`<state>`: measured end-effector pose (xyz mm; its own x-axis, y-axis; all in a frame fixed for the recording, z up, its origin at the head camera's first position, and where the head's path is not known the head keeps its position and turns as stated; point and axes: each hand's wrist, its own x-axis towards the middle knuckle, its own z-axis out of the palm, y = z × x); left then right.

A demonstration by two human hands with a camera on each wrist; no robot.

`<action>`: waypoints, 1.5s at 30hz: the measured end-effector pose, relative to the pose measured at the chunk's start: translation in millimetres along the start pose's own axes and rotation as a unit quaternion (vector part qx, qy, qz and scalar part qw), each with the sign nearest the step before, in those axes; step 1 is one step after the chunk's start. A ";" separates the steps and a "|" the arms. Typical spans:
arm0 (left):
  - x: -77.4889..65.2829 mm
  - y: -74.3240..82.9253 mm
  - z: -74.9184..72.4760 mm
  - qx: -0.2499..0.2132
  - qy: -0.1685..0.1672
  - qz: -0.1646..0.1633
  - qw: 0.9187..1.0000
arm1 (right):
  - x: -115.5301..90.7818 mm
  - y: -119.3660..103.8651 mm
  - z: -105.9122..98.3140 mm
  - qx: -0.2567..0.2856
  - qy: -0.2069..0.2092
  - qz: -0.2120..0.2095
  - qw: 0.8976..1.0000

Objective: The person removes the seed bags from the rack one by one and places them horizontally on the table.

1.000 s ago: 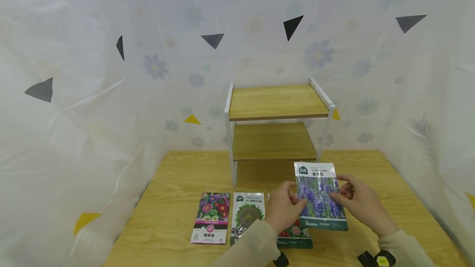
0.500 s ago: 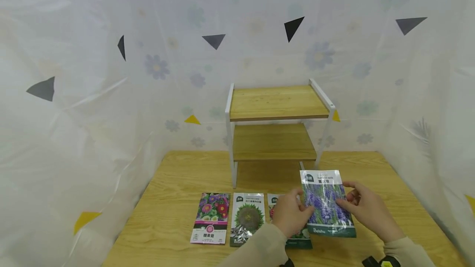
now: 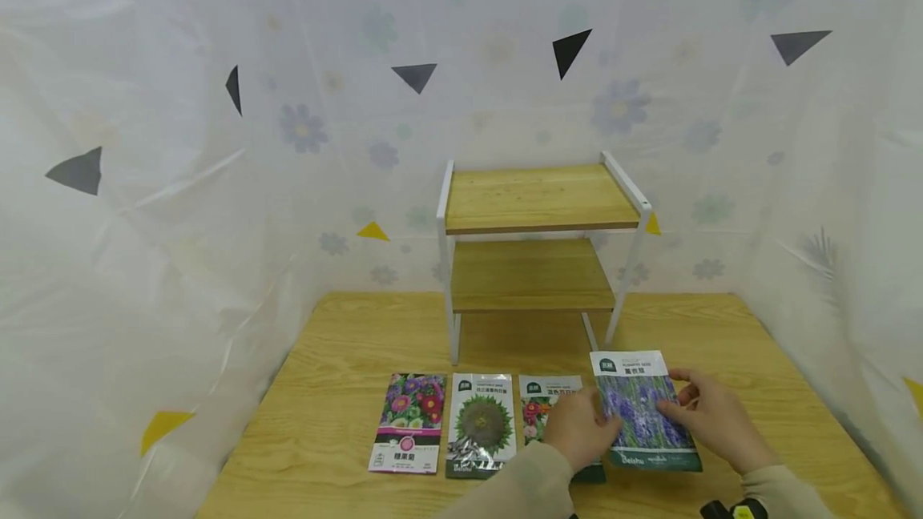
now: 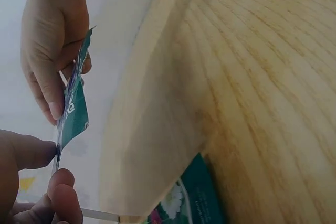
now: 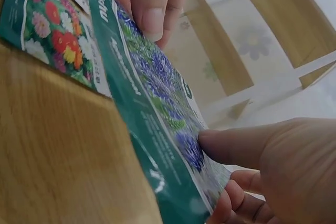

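Note:
Both hands hold one seed packet with purple lavender-like flowers (image 3: 642, 411), tilted above the table's right front. My left hand (image 3: 580, 427) pinches its left edge, thumb on the front. On the right edge, my right hand (image 3: 721, 419) pinches it the same way, as the right wrist view also shows. Beneath the left hand, and partly hidden by it, lies a packet with red and pink flowers (image 3: 535, 415). Left of that lie a sunflower packet (image 3: 483, 423) and a packet with pink and purple daisies (image 3: 409, 423), in a row.
Behind the packets stands a two-tier wooden shelf (image 3: 541, 199) with white metal legs. The wooden table (image 3: 317, 391) is enclosed by a pale plastic curtain (image 3: 180, 263) at the back and sides.
Both hands have carried the purple-flower packet to the right and lower, toward the table. More of the red-and-pink-flower packet's top now shows. The other packets have stayed in place.

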<state>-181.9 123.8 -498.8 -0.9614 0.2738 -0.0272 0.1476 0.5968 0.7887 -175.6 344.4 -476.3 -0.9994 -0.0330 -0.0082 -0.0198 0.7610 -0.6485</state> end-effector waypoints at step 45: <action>26.8 -13.8 35.7 0.209 -0.077 -0.051 0.973 | 22.7 52.0 43.1 -0.020 -0.053 0.032 0.998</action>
<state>-201.5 149.9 -532.3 -0.9344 0.2875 -0.2105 0.1655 0.8733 0.4582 -198.1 355.3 -542.9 -0.9901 -0.0500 -0.1310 0.0413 0.7885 -0.6136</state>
